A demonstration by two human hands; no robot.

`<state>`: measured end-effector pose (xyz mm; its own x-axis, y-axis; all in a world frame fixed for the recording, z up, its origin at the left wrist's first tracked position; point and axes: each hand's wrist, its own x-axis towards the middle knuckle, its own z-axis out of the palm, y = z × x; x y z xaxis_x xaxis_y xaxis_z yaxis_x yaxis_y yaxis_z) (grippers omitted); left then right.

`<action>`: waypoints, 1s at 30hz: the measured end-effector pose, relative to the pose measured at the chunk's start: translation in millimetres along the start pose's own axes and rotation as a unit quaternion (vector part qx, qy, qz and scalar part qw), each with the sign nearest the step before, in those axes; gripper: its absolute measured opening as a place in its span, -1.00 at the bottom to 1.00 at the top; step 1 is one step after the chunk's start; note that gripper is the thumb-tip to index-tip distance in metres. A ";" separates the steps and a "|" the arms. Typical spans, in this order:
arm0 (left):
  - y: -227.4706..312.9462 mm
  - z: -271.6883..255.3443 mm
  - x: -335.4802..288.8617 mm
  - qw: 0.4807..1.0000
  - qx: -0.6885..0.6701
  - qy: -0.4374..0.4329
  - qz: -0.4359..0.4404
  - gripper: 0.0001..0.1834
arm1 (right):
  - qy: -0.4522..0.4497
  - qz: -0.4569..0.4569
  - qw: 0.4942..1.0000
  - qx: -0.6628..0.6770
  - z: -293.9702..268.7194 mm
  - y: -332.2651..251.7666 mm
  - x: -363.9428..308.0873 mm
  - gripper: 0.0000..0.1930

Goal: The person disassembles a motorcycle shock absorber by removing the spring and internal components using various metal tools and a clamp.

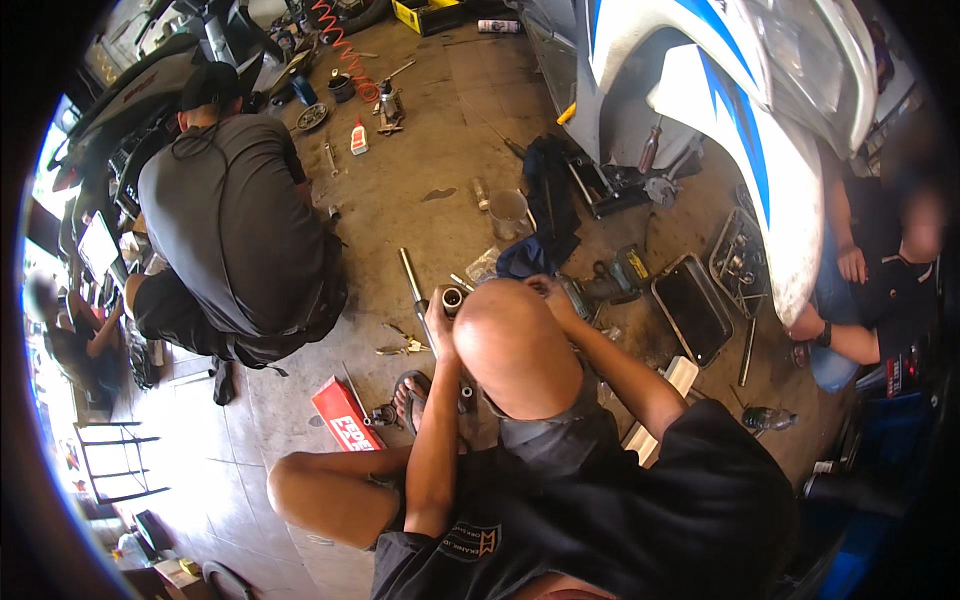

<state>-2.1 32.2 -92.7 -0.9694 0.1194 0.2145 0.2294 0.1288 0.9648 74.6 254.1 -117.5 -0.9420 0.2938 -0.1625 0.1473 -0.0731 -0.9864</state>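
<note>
Around you, the stained brown floor (405, 215) carried a cordless drill (612, 282), a black rectangular tray (692, 312), a red box (340, 408) to your left and, farther ahead, a white-and-red bottle (359, 140).

A metal tube (452, 299) sits near the middle of the frame, gripped in the left hand (439, 320). Its round open end faces up toward the camera — a pale ring around a dark hollow — while the fingers and knee hide the rest of its length. Just to its left, a long silver rod (412, 275) slants from upper left to lower right, its lower part running close by the left wrist; whether the two touch is unclear. Right of centre, a dark power drill (606, 282) with teal parts lies on the floor just beside the right hand (546, 288), its front end toward the knee.
</note>
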 end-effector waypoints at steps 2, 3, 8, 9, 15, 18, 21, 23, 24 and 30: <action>50.8 15.6 1.7 0.998 0.023 0.002 0.051 -0.80 | 0.083 0.054 0.994 0.036 -60.5 53.8 28.6 -0.78; 53.8 21.9 2.2 0.999 0.028 0.008 0.029 -0.81 | 0.131 0.086 0.986 0.059 -85.2 69.0 44.8 -0.80; 60.4 -2.2 12.9 0.996 0.062 0.029 0.062 -0.82 | 0.271 0.071 0.917 -0.284 -105.7 101.2 133.4 -0.81; 67.2 7.4 18.3 0.998 0.032 0.030 0.052 -0.82 | 0.293 0.055 0.905 -0.303 -132.3 107.5 153.2 -0.80; 73.4 4.2 35.7 0.996 0.033 0.036 0.072 -0.79 | 0.257 0.168 0.837 -0.453 -122.8 117.7 205.5 -0.69; 66.3 -6.6 36.1 0.997 0.028 0.039 0.054 -0.81 | 0.161 0.233 0.805 -0.521 -103.6 110.6 209.1 -0.66; 59.4 -4.4 43.9 0.989 0.042 0.028 0.142 -0.78 | 0.197 0.250 0.800 -0.509 -113.0 101.0 216.5 -0.65; 54.3 -11.6 39.9 0.986 0.050 0.016 0.160 -0.77 | 0.184 0.261 0.796 -0.514 -98.6 93.9 218.8 -0.62; 53.8 -18.0 33.1 0.986 0.068 0.019 0.150 -0.78 | 0.186 0.257 0.795 -0.517 -84.5 93.3 211.4 -0.58; 66.3 7.5 40.4 0.981 0.035 0.002 0.193 -0.77 | 0.389 0.033 0.851 -0.353 -191.6 58.2 216.8 -0.62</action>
<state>-25.4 53.0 -21.2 -0.8099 0.1684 0.5618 0.5840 0.1422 0.7992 -63.2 496.2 -215.0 -0.4809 0.8727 0.0842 0.5951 0.3955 -0.6996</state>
